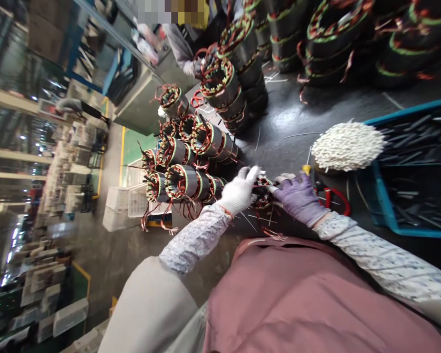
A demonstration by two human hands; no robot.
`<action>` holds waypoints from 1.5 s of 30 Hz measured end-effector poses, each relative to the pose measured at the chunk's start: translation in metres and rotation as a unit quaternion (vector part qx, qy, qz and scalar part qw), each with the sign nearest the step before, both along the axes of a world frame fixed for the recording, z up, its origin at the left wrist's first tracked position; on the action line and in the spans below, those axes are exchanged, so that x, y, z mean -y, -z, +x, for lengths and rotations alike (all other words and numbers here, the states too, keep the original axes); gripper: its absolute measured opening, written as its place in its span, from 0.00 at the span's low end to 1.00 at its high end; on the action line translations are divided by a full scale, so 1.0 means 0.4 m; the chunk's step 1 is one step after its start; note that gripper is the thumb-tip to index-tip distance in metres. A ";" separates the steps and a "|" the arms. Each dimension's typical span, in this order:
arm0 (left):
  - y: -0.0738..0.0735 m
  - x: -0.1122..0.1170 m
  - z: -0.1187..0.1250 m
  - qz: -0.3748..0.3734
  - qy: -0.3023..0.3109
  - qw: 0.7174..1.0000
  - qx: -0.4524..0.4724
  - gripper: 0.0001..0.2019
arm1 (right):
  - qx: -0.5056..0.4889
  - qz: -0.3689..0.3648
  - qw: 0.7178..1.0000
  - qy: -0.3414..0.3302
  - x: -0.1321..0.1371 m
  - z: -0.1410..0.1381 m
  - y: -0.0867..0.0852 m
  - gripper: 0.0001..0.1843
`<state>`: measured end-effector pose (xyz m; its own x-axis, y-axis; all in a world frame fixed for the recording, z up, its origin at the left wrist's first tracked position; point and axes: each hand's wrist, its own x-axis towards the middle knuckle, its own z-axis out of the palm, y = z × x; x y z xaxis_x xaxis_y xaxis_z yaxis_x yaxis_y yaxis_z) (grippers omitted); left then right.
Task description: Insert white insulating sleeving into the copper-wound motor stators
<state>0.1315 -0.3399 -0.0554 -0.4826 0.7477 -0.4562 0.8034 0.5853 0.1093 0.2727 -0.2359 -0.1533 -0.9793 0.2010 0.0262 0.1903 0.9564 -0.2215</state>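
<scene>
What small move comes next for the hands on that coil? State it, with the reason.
Probably pin the stator coil with the left hand and draw one of the copper ends aside with the right hand: both hands grip the coil, and those trail loose beneath it.

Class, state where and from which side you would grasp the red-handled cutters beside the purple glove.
I'd grip the cutters by both red handles, coming from above on the crate side: they lie flat and bare on the table, while the head end is crowded by the right hand.

Two hands [238, 192] [300, 198]; one blue crate [380, 206]; one white bundle [347, 146].
</scene>
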 end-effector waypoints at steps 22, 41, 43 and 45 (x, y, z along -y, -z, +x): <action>0.152 0.060 0.015 0.131 -0.232 0.907 0.327 0.05 | 0.077 -0.031 0.997 -0.005 0.027 -0.015 -0.030 0.20; 0.083 0.004 0.025 -0.092 -0.015 0.985 0.143 0.05 | 0.161 -0.083 0.984 -0.004 0.051 -0.017 -0.072 0.20; 0.104 0.019 0.017 -0.048 -0.144 0.960 0.234 0.09 | 0.165 -0.083 0.983 0.007 0.056 -0.013 -0.073 0.21; 0.128 0.038 0.017 0.024 -0.303 0.894 0.329 0.11 | 0.163 -0.079 0.983 0.009 0.060 -0.012 -0.075 0.22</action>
<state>0.1384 -0.3551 -0.1065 -0.4446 0.4659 -0.7650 0.0924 0.8734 0.4782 0.2678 -0.2600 -0.1233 -0.9266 0.1947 -0.3217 0.2924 0.9111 -0.2907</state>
